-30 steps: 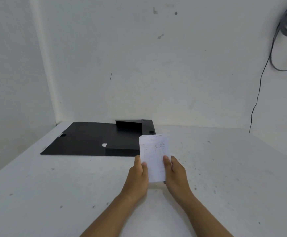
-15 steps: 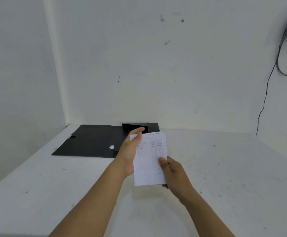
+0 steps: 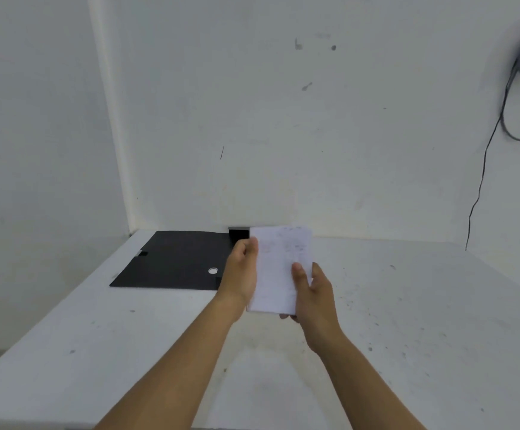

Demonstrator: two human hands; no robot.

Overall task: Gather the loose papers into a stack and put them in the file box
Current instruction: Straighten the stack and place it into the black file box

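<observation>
Head view: I'm holding the paper stack [image 3: 279,268] above the table [image 3: 407,305], left hand [image 3: 241,271] gripping its left edge, right hand [image 3: 313,293] clamping its near-right corner. It's riding farther than before, now overlapping the open black file box [image 3: 175,259].

head cam | looks forward-down | hands [image 3: 279,282] close | table [image 3: 407,305] beyond
</observation>
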